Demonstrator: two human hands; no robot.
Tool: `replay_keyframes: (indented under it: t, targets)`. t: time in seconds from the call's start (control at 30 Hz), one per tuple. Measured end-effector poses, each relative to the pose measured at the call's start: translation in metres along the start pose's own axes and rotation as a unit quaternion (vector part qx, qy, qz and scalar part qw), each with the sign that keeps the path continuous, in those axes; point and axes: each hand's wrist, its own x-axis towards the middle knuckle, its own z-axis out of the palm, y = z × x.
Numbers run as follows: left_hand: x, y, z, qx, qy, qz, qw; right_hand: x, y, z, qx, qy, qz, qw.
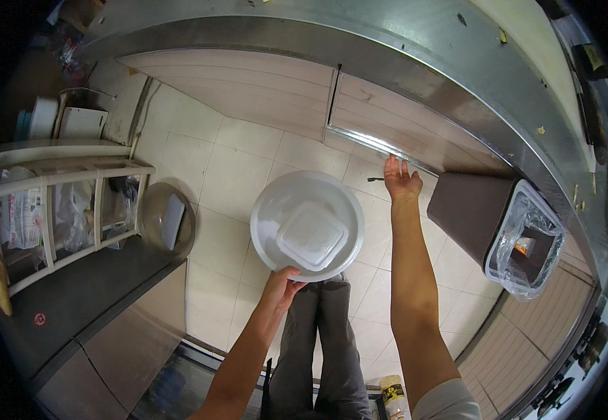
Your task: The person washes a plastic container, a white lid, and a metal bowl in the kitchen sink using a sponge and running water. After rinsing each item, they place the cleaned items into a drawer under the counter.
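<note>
My left hand (282,287) grips the near rim of a round white plastic basin (264,220), thumb over the edge. Inside the basin lies a squarish translucent plastic container (312,236). My right hand (402,181) reaches forward, palm up, with its fingers apart. Its fingertips are at the shiny metal edge strip (372,140) of a cabinet door (403,115); whether they hook around it I cannot tell. Nothing shows in that palm.
Above the cabinets runs a stainless steel counter (293,31) with scraps on it. A brown bin (469,212) with a plastic liner stands at right. A white rack (47,220) with bags and a round bowl (152,226) sit on a dark counter (89,283) at left.
</note>
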Motion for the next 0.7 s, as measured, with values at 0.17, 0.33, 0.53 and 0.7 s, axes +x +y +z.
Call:
replay_keyframes:
  t: [0.17,0.33,0.53,0.7]
  targets:
    - [0.006,0.000,0.002,0.007,0.016,0.014,1.000,0.008,-0.007,0.004,-0.018,-0.025,-0.067,0.997]
    - [0.005,0.006,0.014,0.020,0.014,0.011,1.000,-0.007,-0.006,-0.006,-0.068,-0.088,-0.033,0.993]
    - [0.001,0.015,0.020,0.054,-0.004,0.019,0.998,-0.003,-0.007,-0.019,-0.130,-0.166,-0.055,0.976]
    - [0.007,0.019,0.013,0.083,0.003,0.014,0.996,-0.004,-0.004,-0.030,-0.118,-0.168,-0.054,0.977]
